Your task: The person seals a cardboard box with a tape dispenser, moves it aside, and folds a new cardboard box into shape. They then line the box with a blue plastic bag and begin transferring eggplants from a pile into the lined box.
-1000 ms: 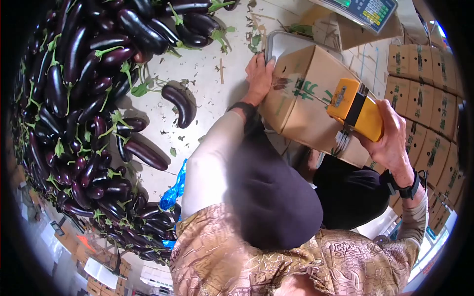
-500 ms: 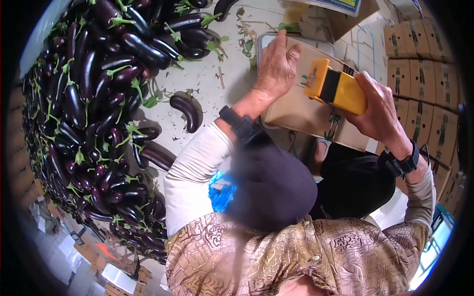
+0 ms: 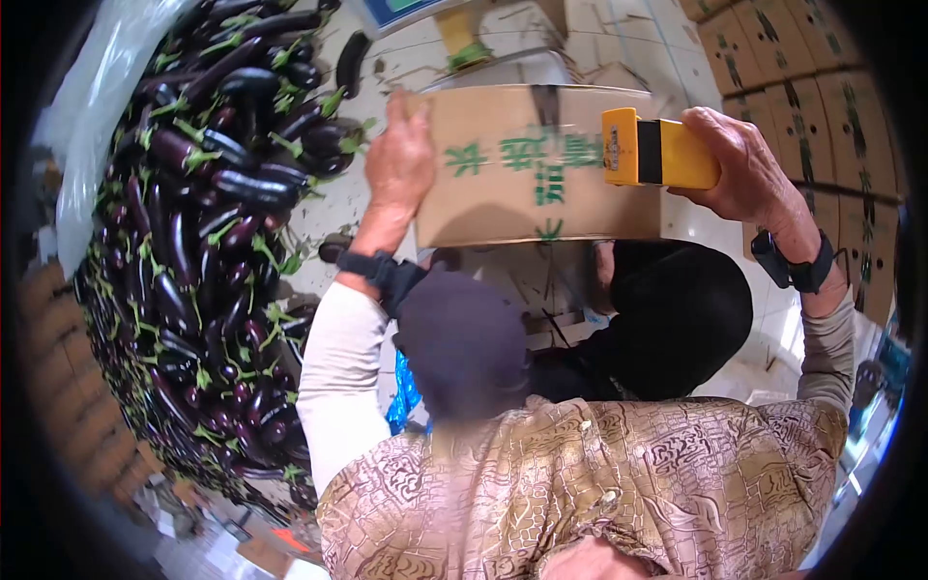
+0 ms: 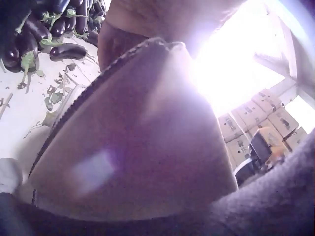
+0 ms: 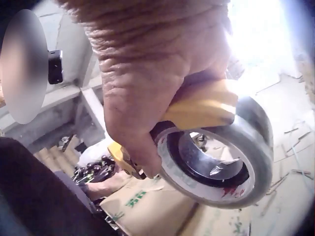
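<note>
A brown carton (image 3: 483,208) with green print lies crosswise in front of the person's knees in the head view. My left hand (image 3: 398,164) rests against its left end, with extended fingers along the edge. One face of the carton (image 4: 133,147) fills much of the left wrist view. Over the carton's right part, my right hand (image 3: 744,164) grips a yellow and black tape dispenser (image 3: 677,155). A wide tape roll (image 5: 266,162) shows on the dispenser in the right wrist view.
A big heap of eggplants (image 3: 184,242) spreads along the left, beside a clear plastic sheet (image 3: 106,116). Behind the carton is a metal tray (image 3: 536,68). Stacked cartons (image 3: 802,126) stand at the right. Blue plastic (image 3: 404,391) lies near the left arm.
The carton has turned, so its printed face now lies crosswise. My left hand lifted across the carton and moved to its left end. The right hand keeps hold of the tape dispenser.
</note>
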Demonstrator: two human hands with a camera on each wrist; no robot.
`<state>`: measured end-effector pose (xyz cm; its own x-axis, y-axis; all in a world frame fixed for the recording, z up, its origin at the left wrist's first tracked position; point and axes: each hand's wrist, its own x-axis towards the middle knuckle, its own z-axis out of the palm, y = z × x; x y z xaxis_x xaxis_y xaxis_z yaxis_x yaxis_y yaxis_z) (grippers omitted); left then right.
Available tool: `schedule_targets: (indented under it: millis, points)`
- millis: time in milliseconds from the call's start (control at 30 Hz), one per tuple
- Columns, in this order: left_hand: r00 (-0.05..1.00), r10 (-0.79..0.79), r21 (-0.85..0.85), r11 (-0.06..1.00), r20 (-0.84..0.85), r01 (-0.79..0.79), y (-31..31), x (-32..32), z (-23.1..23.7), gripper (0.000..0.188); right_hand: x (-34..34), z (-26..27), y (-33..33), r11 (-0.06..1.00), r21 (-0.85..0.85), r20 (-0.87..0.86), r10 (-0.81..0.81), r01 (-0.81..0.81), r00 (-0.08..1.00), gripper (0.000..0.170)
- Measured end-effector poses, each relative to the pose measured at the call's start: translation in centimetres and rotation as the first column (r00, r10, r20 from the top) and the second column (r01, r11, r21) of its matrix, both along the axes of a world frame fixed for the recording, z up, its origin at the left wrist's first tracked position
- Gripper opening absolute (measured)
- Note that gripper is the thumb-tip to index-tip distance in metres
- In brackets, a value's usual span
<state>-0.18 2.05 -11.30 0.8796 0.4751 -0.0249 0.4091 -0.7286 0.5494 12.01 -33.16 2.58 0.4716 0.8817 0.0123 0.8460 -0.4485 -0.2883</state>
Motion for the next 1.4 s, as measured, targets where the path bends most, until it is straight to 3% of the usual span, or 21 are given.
schedule_targets:
  millis: [33, 100, 133, 200, 267, 600, 867, 1000, 1167, 1400]
  points:
    - [1.000, -0.030, -0.002, 1.000, -0.001, 0.030, 0.2, 0.0, -0.4, 0.053, 0.2, -0.6, -1.5, 0.999, 0.039, 0.018, -0.012, 0.011, 1.000, 0.056]
    - [0.975, -0.157, 0.195, 0.973, 0.160, 0.124, 0.6, -0.2, -0.9, 0.052, 0.7, -1.5, -4.7, 0.997, 0.034, -0.025, -0.068, 0.069, 0.997, 0.058]
    - [0.972, -0.172, 0.197, 0.971, 0.159, 0.139, 0.3, -0.1, -0.7, 0.052, 1.0, -1.9, -6.0, 0.995, 0.029, -0.064, -0.095, 0.097, 0.993, 0.059]
    - [0.995, -0.053, 0.068, 0.997, 0.084, 0.047, 0.0, 0.0, 0.1, 0.053, 1.0, -3.2, -7.8, 0.988, 0.051, -0.088, -0.141, 0.146, 0.986, 0.060]
    - [0.994, -0.073, 0.066, 0.996, 0.080, 0.068, 0.5, -0.2, -0.6, 0.055, 1.2, -4.6, -8.9, 0.985, 0.124, -0.088, -0.111, 0.122, 0.990, 0.060]
    - [0.997, -0.033, -0.023, 0.999, 0.067, 0.035, -1.0, 0.1, 1.5, 0.053, 2.0, -10.2, -10.3, 0.972, 0.133, -0.203, -0.165, 0.194, 0.965, 0.058]
    - [0.995, -0.068, 0.002, 0.998, 0.075, 0.068, -0.7, 0.5, 1.4, 0.057, 0.2, -16.1, -9.0, 0.879, 0.264, -0.592, -0.178, 0.397, 0.786, 0.056]
    - [0.999, -0.032, -0.035, 0.999, -0.035, 0.031, -0.8, 0.7, 1.7, 0.058, -0.6, -18.6, -9.0, 0.837, 0.370, -0.563, -0.144, 0.404, 0.814, 0.057]
    - [0.997, -0.076, -0.045, 0.996, -0.028, 0.074, -1.0, 0.4, 1.9, 0.059, 0.3, -19.6, -9.9, 0.851, 0.367, -0.569, -0.115, 0.377, 0.814, 0.059]
    - [0.995, -0.098, -0.071, 0.993, -0.025, 0.096, -0.5, 0.4, 1.3, 0.057, 0.0, -26.2, -15.0, 0.880, 0.199, -0.527, -0.276, 0.432, 0.804, 0.062]
